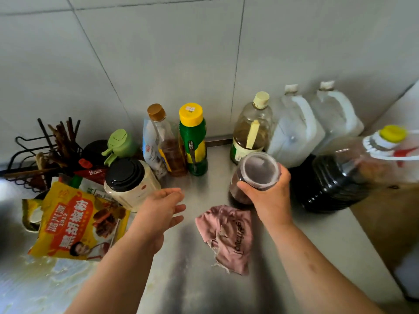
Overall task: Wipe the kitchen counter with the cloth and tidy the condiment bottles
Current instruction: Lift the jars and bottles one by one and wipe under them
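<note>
R hand [269, 196] grips clear-lid jar [254, 175], dark contents; L hand [162, 208] free.

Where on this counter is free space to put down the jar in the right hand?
For that jar, bare counter lies between the green bottle and the cream-capped bottle, behind the pink cloth. More lies nearer, left of the cloth. The left, around the yellow packet and black-lidded container, is crowded.

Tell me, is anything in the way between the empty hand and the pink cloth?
Nothing visible is. The left hand is open, and only bare counter lies between it and the pink cloth. The right hand grips the dark jar behind the cloth, out of the way.
</note>
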